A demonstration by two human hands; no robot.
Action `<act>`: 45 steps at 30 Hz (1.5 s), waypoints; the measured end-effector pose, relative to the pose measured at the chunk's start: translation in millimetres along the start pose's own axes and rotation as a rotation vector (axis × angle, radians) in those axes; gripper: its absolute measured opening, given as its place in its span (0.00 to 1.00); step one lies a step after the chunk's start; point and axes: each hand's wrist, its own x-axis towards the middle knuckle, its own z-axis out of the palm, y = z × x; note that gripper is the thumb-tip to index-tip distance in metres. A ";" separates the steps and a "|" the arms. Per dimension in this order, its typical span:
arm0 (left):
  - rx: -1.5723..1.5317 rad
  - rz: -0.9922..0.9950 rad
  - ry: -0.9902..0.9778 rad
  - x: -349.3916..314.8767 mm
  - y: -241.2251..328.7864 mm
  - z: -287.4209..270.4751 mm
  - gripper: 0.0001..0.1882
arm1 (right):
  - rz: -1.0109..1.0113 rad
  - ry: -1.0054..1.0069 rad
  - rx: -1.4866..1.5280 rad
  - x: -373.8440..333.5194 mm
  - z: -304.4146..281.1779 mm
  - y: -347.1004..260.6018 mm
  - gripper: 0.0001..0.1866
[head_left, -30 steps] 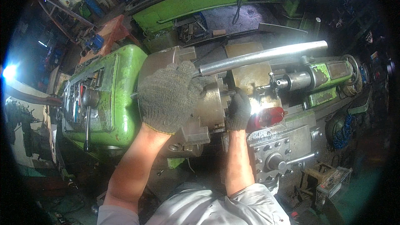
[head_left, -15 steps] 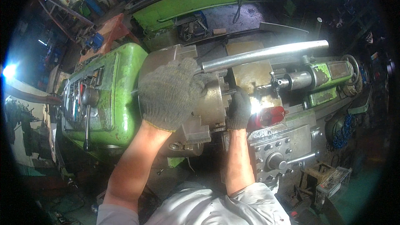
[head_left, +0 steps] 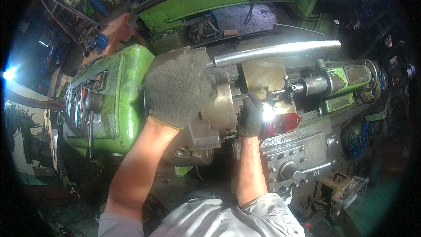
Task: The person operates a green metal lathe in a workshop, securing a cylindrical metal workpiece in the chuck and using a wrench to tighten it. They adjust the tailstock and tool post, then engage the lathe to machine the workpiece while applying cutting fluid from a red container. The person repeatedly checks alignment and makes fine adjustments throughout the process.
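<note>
Both my hands wear dark grey knit gloves at a lathe. My left hand [head_left: 175, 92] lies over the large metal chuck [head_left: 221, 107], back of the glove up; its fingers are blurred and mostly hidden. Just beside that glove is the thin left end of a long shiny metal bar [head_left: 280, 53], which slants above the lathe bed to the right. Whether the left fingers touch the bar, I cannot tell. My right hand [head_left: 251, 116] is closed at the chuck's right face, by its jaws, with fingers curled round something hidden.
Left of the chuck stands the green headstock [head_left: 131, 98], with a lever [head_left: 90, 134] and small tools on top. To the right sits the green tailstock [head_left: 346, 81] with a drill bit [head_left: 278, 93]. A red object [head_left: 285, 123] lies beside my right hand, above the carriage [head_left: 291, 162].
My left hand has shifted slightly and looks flatter over the chuck. The bar's left end has risen a little and its right end has moved slightly left. My right hand stays in place.
</note>
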 end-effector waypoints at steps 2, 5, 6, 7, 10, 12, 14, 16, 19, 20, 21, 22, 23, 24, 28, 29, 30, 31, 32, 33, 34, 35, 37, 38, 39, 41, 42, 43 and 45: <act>-0.019 -0.042 -0.001 3.4 1.1 -1.5 0.14 | 0.007 0.002 -0.002 -1.0 -0.1 -2.3 0.22; -0.016 -0.039 0.009 2.5 -5.6 2.7 0.14 | 0.173 0.047 0.122 -1.2 6.6 -18.2 0.22; -0.009 -0.013 0.013 5.4 -5.3 2.0 0.14 | 0.252 0.075 0.186 -0.4 7.3 -22.7 0.22; -0.025 -0.068 -0.031 8.6 -2.3 -0.8 0.13 | 0.150 0.059 0.089 -0.1 5.3 -17.3 0.22; -0.017 -0.126 -0.102 15.2 4.0 -8.4 0.13 | -0.051 0.028 -0.092 -0.9 1.5 -0.8 0.22; 0.056 -0.016 -0.066 11.0 -3.1 -1.9 0.13 | -0.009 0.042 -0.028 -2.1 2.8 0.4 0.21; 0.080 0.017 -0.031 7.4 -5.4 0.8 0.13 | 0.108 0.068 0.117 -3.0 3.8 -4.4 0.21; 0.083 0.016 -0.016 5.7 -6.5 2.8 0.13 | 0.242 0.102 0.214 -3.6 6.1 -14.1 0.21; 0.032 -0.043 -0.013 7.1 -5.8 2.8 0.12 | 0.274 0.124 0.203 -4.0 8.2 -19.8 0.21; 0.003 -0.071 -0.006 8.4 -3.6 0.6 0.12 | 0.194 0.103 0.184 -5.2 6.8 -12.9 0.21; -0.029 -0.095 0.002 11.0 -0.8 -1.5 0.12 | 0.141 0.090 0.159 -5.0 4.5 -6.5 0.20; -0.071 -0.114 -0.025 14.5 3.2 -6.6 0.12 | 0.088 0.079 0.134 -4.8 2.1 0.1 0.20; -0.112 -0.132 -0.051 18.6 8.0 -13.7 0.12 | 0.064 0.073 0.105 -4.0 -1.2 6.3 0.19; -0.149 -0.153 -0.077 20.9 9.9 -19.0 0.12 | 0.078 0.072 0.098 -3.3 -0.8 4.7 0.19; -0.119 -0.113 -0.086 26.9 1.8 -18.5 0.11 | 0.238 0.092 0.187 -2.5 3.6 -10.8 0.19; -0.090 -0.090 -0.075 26.5 -2.2 -16.4 0.10 | 0.284 0.099 0.258 -4.2 7.2 -15.5 0.19; -0.062 -0.061 -0.064 28.4 -5.3 -14.8 0.10 | 0.326 0.111 0.331 -4.8 8.4 -19.7 0.19; -0.035 0.015 -0.079 32.0 -9.0 -14.6 0.09 | 0.335 0.102 0.354 -4.5 8.2 -21.2 0.19; -0.007 0.089 -0.094 36.8 -13.9 -14.8 0.09 | 0.344 0.092 0.377 -3.9 7.3 -20.5 0.19; 0.014 0.169 -0.108 43.5 -18.2 -11.4 0.09 | 0.350 0.089 0.397 -2.3 2.9 -18.9 0.19; -0.055 0.235 -0.056 46.9 -27.5 -8.7 0.11 | 0.278 0.081 0.298 -1.4 0.8 -11.9 0.19; -0.124 0.300 -0.004 50.4 -39.3 -2.1 0.14 | 0.205 0.073 0.198 0.3 -2.2 -1.3 0.20; -0.240 0.112 -0.075 63.6 -56.8 21.1 0.24 | 0.303 0.096 0.438 -0.9 4.6 -4.6 0.21; -0.292 0.014 -0.100 70.0 -65.1 31.6 0.30 | 0.350 0.093 0.438 -1.3 5.7 -4.3 0.22; -0.442 -0.205 -0.320 90.6 -62.0 35.0 0.30 | 0.349 0.110 0.415 1.0 0.9 -2.1 0.22; -0.306 -0.255 -0.506 105.8 -46.6 18.4 0.38 | 0.353 0.111 0.392 -0.5 5.7 -10.0 0.21; -0.236 -0.269 -0.602 113.8 -38.7 11.6 0.42 | 0.349 0.116 0.381 -3.3 9.3 -22.7 0.21; -0.122 -0.211 -0.637 123.0 -31.6 10.3 0.42 | 0.344 0.127 0.366 -5.7 8.6 -30.0 0.20; -0.054 -0.173 -0.602 126.5 -18.6 13.6 0.39 | 0.239 0.105 0.239 -3.6 5.0 -22.3 0.20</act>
